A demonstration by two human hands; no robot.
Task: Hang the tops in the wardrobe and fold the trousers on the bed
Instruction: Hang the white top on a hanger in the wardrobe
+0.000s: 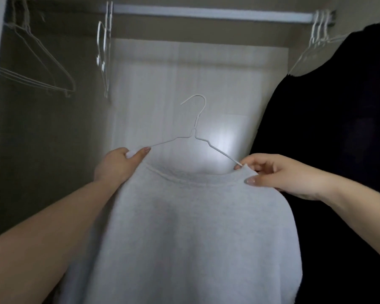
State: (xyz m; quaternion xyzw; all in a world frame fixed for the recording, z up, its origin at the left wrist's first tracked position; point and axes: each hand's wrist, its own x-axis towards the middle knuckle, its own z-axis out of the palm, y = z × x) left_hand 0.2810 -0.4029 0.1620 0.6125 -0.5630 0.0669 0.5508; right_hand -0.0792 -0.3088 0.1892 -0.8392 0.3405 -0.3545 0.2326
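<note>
A light grey top (184, 227) hangs in front of me on a white wire hanger (196, 128), whose hook points up and left, well below the wardrobe rail (206, 13). My left hand (116, 165) grips the top's left shoulder together with the hanger's left arm. My right hand (279, 174) pinches the right edge of the collar where the hanger's right arm enters the fabric. No trousers or bed are in view.
Several empty white hangers (103, 53) hang on the rail at left and centre, more at the far left (37, 66). A black garment (329, 150) hangs on the right beside further hangers (318, 29). A pale back panel (184, 95) lies behind.
</note>
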